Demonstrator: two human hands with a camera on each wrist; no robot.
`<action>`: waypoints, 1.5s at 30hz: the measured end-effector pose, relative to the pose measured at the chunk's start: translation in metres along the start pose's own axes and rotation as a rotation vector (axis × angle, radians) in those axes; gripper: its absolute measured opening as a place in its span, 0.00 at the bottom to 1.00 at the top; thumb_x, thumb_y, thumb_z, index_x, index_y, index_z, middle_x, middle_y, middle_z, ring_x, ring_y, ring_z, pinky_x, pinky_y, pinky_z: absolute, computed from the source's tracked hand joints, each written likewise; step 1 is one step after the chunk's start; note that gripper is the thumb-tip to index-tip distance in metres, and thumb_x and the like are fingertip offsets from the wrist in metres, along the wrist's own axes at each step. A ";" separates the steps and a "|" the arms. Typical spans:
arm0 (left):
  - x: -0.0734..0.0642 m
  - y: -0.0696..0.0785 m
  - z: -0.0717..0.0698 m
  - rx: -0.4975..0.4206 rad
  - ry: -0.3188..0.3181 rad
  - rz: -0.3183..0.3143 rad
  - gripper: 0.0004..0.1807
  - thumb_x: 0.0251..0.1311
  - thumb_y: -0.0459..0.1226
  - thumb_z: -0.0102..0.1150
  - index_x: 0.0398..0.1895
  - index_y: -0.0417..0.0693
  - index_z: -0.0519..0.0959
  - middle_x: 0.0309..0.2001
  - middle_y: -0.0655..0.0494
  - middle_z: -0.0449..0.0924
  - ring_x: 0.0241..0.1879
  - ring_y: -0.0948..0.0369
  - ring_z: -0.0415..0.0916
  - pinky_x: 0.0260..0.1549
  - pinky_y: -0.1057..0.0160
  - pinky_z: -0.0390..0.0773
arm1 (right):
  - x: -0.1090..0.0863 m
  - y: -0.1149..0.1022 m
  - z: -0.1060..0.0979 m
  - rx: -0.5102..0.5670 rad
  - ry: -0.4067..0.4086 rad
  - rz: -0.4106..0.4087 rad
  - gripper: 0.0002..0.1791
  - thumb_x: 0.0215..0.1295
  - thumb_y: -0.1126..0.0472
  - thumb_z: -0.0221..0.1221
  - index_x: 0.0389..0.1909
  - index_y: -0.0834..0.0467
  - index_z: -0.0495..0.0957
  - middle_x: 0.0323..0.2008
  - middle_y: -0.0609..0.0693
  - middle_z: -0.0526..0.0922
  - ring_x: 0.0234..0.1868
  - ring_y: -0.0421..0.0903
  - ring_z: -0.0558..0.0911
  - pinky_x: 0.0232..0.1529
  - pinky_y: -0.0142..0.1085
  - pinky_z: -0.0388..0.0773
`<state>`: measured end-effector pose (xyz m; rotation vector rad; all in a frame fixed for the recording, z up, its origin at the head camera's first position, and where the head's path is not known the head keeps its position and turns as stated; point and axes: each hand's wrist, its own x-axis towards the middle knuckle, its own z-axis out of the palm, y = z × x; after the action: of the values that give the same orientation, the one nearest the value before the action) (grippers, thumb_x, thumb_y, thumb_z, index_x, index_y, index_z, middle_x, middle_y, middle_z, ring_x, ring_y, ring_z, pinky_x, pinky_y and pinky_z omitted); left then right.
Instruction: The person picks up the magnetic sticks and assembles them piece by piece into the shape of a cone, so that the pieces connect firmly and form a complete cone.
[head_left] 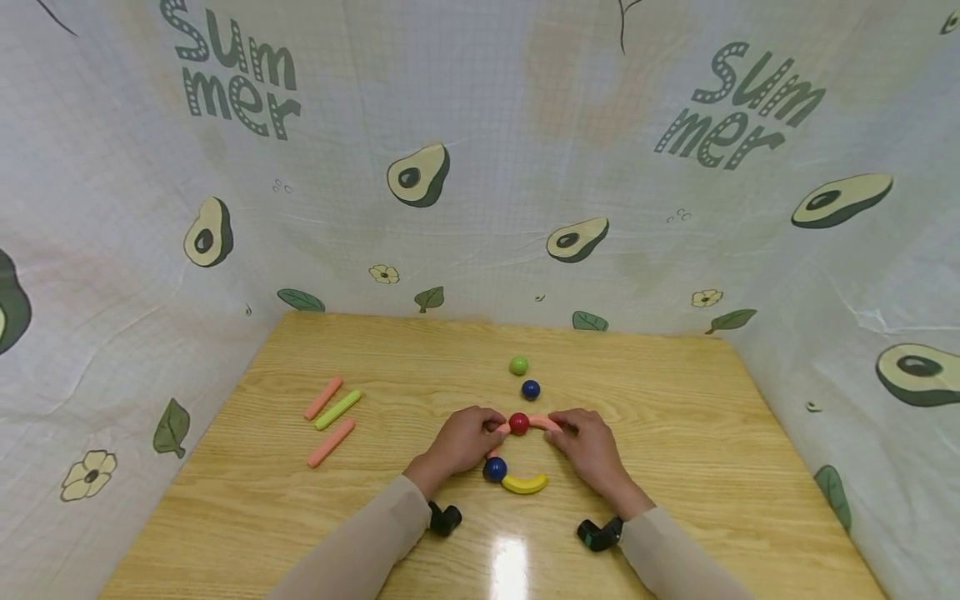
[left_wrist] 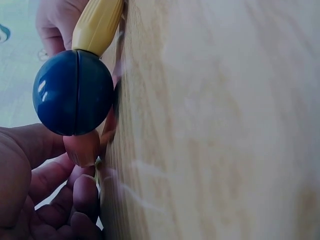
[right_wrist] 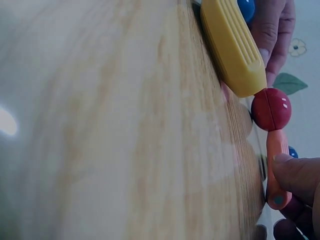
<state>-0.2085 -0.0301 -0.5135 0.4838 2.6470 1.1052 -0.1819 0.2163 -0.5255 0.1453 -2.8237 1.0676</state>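
Observation:
A red ball (head_left: 519, 423) sits between two curved pink sticks. My left hand (head_left: 467, 440) pinches the left curved stick (left_wrist: 82, 149), which runs down to a dark blue ball (head_left: 495, 469); my fingers hide part of it. From that blue ball a curved yellow stick (head_left: 524, 484) extends to the right, its far end free. In the right wrist view, the right curved stick (right_wrist: 277, 150) meets the red ball (right_wrist: 271, 109) at one end. The thumb and fingers of my right hand (head_left: 588, 446) pinch this stick near its other end.
Behind the joined pieces lie a loose blue ball (head_left: 530, 389) and a green ball (head_left: 519, 365). On the left of the wooden table (head_left: 225, 500) are two straight pink sticks (head_left: 331, 442) and a yellow-green stick (head_left: 338, 409). A printed cloth (head_left: 495, 275) hangs around the table.

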 end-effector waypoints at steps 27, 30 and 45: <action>0.021 0.003 -0.008 0.062 -0.090 0.162 0.16 0.74 0.49 0.63 0.61 0.63 0.84 0.57 0.65 0.85 0.56 0.60 0.76 0.60 0.54 0.74 | -0.065 -0.020 0.001 0.079 -0.142 -0.333 0.10 0.61 0.53 0.76 0.44 0.45 0.90 0.45 0.39 0.77 0.45 0.36 0.70 0.45 0.32 0.73; 0.019 -0.001 -0.010 0.034 -0.079 0.131 0.13 0.72 0.49 0.65 0.55 0.63 0.84 0.47 0.67 0.84 0.47 0.62 0.74 0.50 0.58 0.76 | -0.063 -0.019 0.000 0.061 -0.142 -0.303 0.09 0.62 0.55 0.75 0.43 0.46 0.90 0.45 0.38 0.76 0.45 0.36 0.70 0.45 0.33 0.74; -0.003 -0.017 -0.025 -0.073 -0.026 0.036 0.10 0.68 0.45 0.71 0.45 0.55 0.81 0.40 0.63 0.82 0.35 0.62 0.75 0.34 0.63 0.76 | -0.047 -0.023 0.002 -0.030 -0.122 -0.206 0.17 0.69 0.55 0.71 0.57 0.51 0.88 0.51 0.39 0.83 0.52 0.41 0.76 0.54 0.42 0.78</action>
<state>-0.2174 -0.0586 -0.5079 0.5297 2.5753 1.1933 -0.1324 0.2004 -0.5190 0.5026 -2.8500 1.0032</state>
